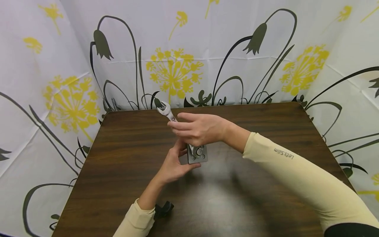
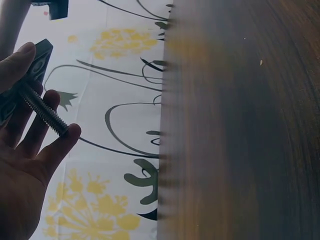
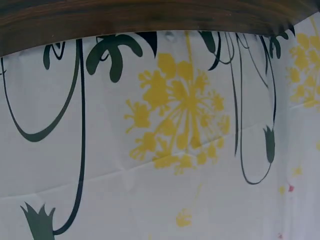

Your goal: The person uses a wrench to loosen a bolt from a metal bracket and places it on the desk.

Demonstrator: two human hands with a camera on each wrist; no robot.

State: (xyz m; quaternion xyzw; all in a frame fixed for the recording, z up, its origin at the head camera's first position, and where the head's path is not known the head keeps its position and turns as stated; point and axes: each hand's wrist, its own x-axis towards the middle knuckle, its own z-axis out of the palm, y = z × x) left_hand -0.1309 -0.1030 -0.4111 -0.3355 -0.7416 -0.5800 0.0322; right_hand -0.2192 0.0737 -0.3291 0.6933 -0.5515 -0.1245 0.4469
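Above the table (image 1: pixel 118 148), mid-frame, I have the right hand (image 1: pixel 204 128) grasping the wrench (image 1: pixel 166 111), forked end up-left; below, the left hand (image 1: pixel 173 166) grips the metal plate (image 1: pixel 198 160). I'd brace that plate firmly, keeping wrench square to bolt (image 1: pixel 199 151).

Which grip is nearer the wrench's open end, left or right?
Right. The right grip is at the wrench, fingers just below its open end; the left grip is farther off, lower down, holding the metal plate.
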